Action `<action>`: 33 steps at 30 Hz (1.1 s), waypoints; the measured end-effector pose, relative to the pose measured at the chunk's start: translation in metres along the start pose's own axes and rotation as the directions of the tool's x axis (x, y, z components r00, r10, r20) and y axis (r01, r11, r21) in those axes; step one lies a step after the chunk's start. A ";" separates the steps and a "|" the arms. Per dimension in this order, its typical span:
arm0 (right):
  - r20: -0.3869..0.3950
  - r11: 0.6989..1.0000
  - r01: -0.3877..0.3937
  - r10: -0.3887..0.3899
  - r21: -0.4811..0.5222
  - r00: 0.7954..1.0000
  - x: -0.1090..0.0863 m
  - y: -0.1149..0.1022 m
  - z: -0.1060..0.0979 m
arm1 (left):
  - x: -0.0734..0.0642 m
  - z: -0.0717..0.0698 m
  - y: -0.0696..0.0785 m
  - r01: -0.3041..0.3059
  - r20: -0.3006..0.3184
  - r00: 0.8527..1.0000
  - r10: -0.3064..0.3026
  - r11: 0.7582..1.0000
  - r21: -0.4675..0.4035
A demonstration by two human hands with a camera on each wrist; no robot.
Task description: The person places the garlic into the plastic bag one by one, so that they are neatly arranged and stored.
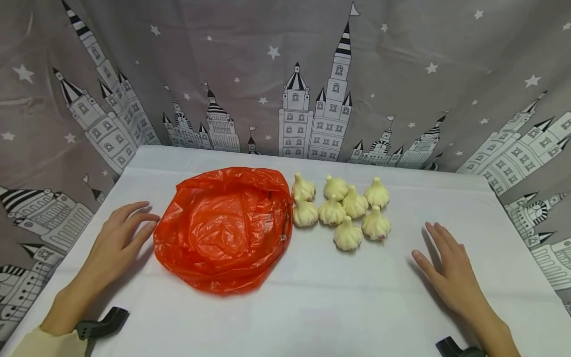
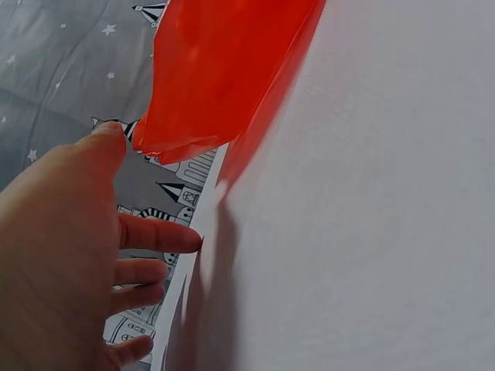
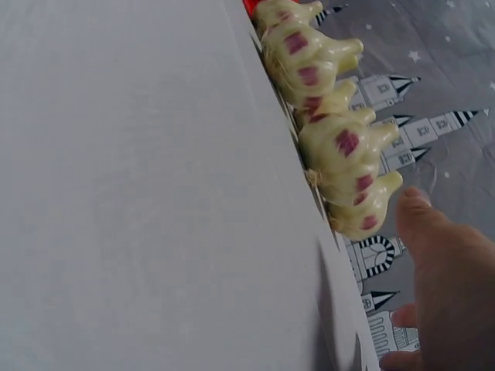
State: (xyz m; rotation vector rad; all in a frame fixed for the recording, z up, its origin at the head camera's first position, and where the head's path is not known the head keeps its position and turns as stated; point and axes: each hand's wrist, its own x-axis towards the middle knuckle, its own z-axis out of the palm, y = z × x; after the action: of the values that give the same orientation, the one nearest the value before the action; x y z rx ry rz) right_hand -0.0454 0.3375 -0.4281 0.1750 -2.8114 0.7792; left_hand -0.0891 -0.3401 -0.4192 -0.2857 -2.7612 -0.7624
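A red plastic bag [image 1: 218, 230], its mouth spread wide and its rim folded outward, sits left of centre on the white table. My left hand [image 1: 118, 238] is at the bag's left side, fingers loosely extended, holding nothing; the left wrist view has the thumb near the red plastic [image 2: 224, 69]. Right of the bag stand several pale garlic bulbs [image 1: 348, 234], grouped close together, stems up. Purple patches mark the bulbs [image 3: 340, 151] in the right wrist view. My right hand [image 1: 455, 277] hovers to the right of the garlic, fingers relaxed and nothing in it.
The white table covering [image 1: 312, 307] runs under everything. Behind and at both sides hangs a grey cloth [image 1: 250, 54] printed with castles and stars. Dark wrist-worn devices [image 1: 103, 322] sit on both wrists.
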 end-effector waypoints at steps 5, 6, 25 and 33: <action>0.013 1.000 0.000 0.000 0.027 1.000 0.005 -0.008 0.004 | -0.002 0.001 0.002 0.016 -0.001 1.000 -0.016 1.000 -0.012; 0.015 1.000 0.002 -0.002 0.031 1.000 0.006 -0.010 0.006 | -0.002 0.001 0.003 0.014 -0.004 1.000 -0.014 1.000 -0.012; 0.025 0.993 0.038 -0.041 0.108 0.999 0.034 -0.044 0.026 | 0.001 0.006 0.011 -0.009 -0.032 0.999 0.007 0.998 -0.060; -0.056 0.983 0.052 -0.043 0.174 0.998 0.050 -0.058 0.024 | 0.002 0.009 0.012 0.067 0.010 0.998 -0.066 0.987 -0.144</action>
State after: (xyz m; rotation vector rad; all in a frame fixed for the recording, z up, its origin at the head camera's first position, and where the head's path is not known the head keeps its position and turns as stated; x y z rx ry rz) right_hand -0.0878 0.2728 -0.4079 0.2463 -2.6785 1.0053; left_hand -0.0898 -0.3246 -0.4205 -0.2241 -2.7374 -0.9817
